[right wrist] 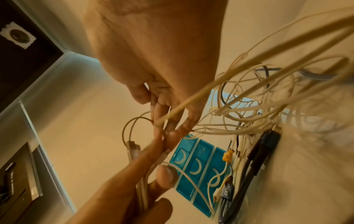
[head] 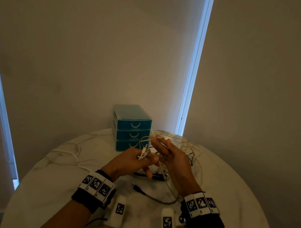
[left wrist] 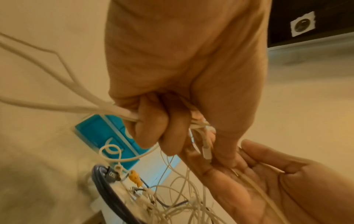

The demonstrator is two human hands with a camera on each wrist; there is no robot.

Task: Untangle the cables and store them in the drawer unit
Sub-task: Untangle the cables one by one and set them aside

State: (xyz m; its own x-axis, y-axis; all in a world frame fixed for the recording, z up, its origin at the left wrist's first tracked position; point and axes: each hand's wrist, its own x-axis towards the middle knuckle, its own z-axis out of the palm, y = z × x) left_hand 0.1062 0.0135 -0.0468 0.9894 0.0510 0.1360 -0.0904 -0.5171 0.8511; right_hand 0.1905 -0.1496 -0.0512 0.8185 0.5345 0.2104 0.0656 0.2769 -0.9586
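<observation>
A blue three-drawer unit (head: 132,128) stands at the back of the round white table (head: 48,186), all its drawers closed. In front of it my left hand (head: 145,160) grips a bunch of white cable ends (left wrist: 114,109) in its curled fingers. My right hand (head: 161,144) is raised beside it, palm toward the left hand and fingers fairly straight, with a thin cream cable (right wrist: 210,92) running across its fingers. From both hands the strands hang into a tangle of white and dark cables (head: 188,153) on the table.
A loose white cable (head: 69,154) lies on the left of the table. A dark cable with a USB plug (head: 139,189) lies below my hands. A thick black cable (right wrist: 264,151) and a yellow tie (right wrist: 228,156) sit in the tangle.
</observation>
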